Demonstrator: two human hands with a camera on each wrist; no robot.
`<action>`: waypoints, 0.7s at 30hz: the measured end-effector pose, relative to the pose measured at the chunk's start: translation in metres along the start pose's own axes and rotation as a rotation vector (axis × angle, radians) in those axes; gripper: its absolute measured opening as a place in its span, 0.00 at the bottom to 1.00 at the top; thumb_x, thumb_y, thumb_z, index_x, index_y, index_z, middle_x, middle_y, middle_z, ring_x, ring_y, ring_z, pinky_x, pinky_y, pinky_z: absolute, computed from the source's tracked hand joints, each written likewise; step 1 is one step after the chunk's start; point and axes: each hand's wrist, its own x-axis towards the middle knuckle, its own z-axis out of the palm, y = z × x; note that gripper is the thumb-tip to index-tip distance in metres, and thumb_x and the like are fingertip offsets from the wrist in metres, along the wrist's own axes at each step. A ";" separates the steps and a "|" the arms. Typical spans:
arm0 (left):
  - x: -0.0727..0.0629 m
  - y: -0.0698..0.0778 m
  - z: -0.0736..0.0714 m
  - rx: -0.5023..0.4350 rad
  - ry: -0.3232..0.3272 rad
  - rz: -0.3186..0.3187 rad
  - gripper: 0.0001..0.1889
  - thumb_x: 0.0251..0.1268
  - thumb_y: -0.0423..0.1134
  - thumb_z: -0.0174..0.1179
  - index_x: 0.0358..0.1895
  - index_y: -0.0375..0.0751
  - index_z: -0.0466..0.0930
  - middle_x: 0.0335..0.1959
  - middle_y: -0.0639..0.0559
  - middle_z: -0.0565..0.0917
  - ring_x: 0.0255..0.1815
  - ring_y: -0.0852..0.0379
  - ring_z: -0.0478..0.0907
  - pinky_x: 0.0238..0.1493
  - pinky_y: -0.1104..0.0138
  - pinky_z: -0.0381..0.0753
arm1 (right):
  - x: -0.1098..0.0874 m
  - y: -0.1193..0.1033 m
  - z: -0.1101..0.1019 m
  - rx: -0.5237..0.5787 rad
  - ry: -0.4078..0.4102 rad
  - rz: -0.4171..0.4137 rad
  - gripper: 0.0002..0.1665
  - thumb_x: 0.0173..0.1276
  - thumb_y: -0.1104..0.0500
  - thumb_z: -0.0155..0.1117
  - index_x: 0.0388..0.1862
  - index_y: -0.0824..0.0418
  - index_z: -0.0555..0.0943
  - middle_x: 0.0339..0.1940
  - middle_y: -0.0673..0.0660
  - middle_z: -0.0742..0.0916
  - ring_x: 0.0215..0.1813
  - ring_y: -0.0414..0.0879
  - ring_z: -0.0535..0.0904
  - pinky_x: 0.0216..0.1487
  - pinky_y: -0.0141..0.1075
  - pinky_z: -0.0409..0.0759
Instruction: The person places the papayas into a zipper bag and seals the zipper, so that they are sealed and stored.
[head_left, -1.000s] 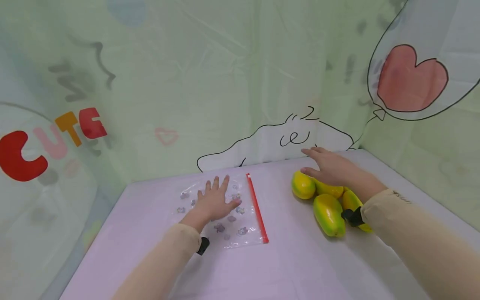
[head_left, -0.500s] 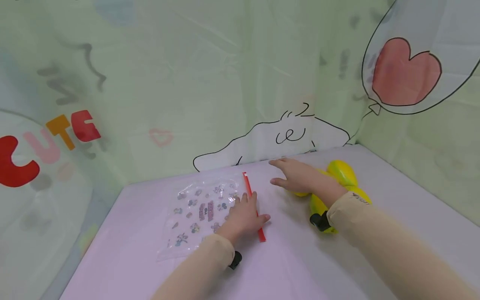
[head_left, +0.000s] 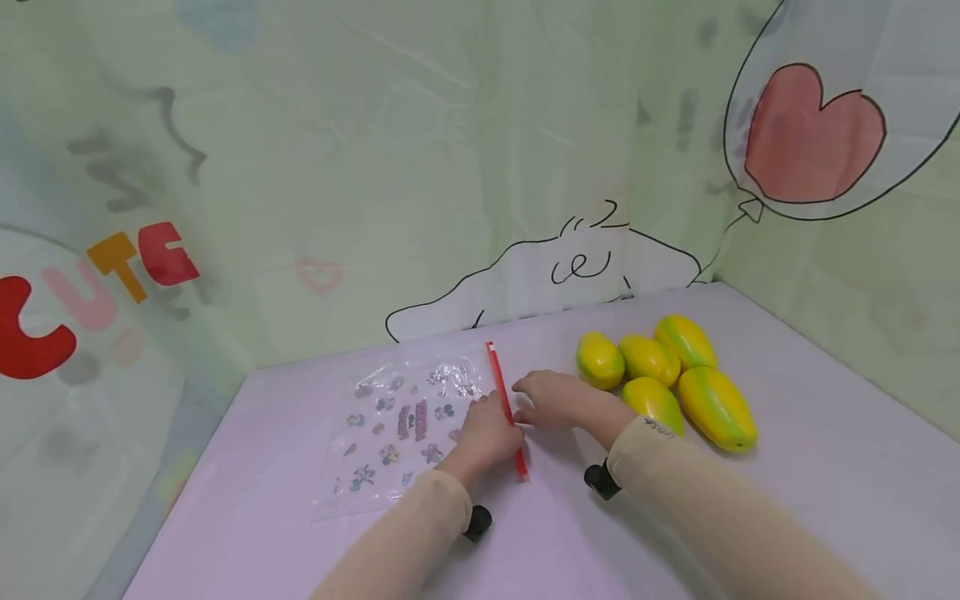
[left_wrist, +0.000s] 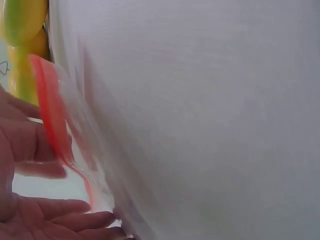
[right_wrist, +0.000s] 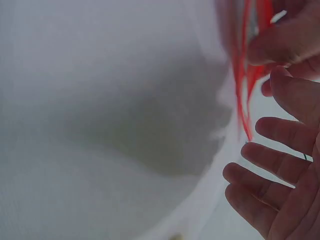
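one hand, my left hand (head_left: 487, 433), pinches the red zip (head_left: 499, 379) between thumb and finger; my right hand (head_left: 562, 400), at its 2 o'clock, holds nothing, fingers loosely extended toward the same edge. whether those tips touch it, i can't tell over the feed.

the clear bag (head_left: 408, 421) lies on the table (head_left: 555, 542), spread from the left hand toward 9 o'clock, its zip edge lifted a little. to work this edge well, i'd want a light pinch on each lip, thumbs facing, pulling evenly so the thin film doesn't crease or slide. the red lines look parted in the right wrist view, but i can't tell if the mouth is open.

further out, five yellow-green fruits (head_left: 649, 361) sit bunched at the right hand's 2 to 3 o'clock. the right sleeve (head_left: 675, 483) hides part of the nearest one, so i'd mind that elbow. the black wrist camera (head_left: 477, 523) at the left cuff rides low and could snag the bag. a cartoon-printed cloth (head_left: 420, 167) closes off 12 o'clock.
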 end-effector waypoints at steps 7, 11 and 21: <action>-0.001 -0.005 -0.002 -0.083 0.054 -0.019 0.33 0.63 0.35 0.64 0.69 0.23 0.67 0.62 0.30 0.79 0.59 0.39 0.78 0.67 0.44 0.75 | 0.006 -0.003 0.014 -0.028 0.021 -0.078 0.21 0.73 0.60 0.64 0.62 0.65 0.81 0.56 0.62 0.87 0.60 0.57 0.82 0.70 0.52 0.75; -0.004 -0.007 -0.003 -0.095 0.034 -0.002 0.37 0.61 0.31 0.65 0.73 0.24 0.63 0.68 0.30 0.75 0.68 0.38 0.73 0.73 0.45 0.70 | 0.010 -0.003 0.021 -0.044 0.048 -0.093 0.17 0.73 0.59 0.63 0.58 0.63 0.83 0.50 0.58 0.87 0.53 0.54 0.83 0.66 0.51 0.79; -0.015 -0.001 -0.002 0.019 -0.065 0.019 0.50 0.56 0.31 0.70 0.80 0.31 0.51 0.77 0.27 0.61 0.80 0.32 0.56 0.76 0.39 0.62 | 0.012 -0.006 0.025 -0.030 -0.049 -0.006 0.39 0.72 0.50 0.67 0.77 0.59 0.69 0.78 0.60 0.72 0.80 0.63 0.63 0.79 0.57 0.61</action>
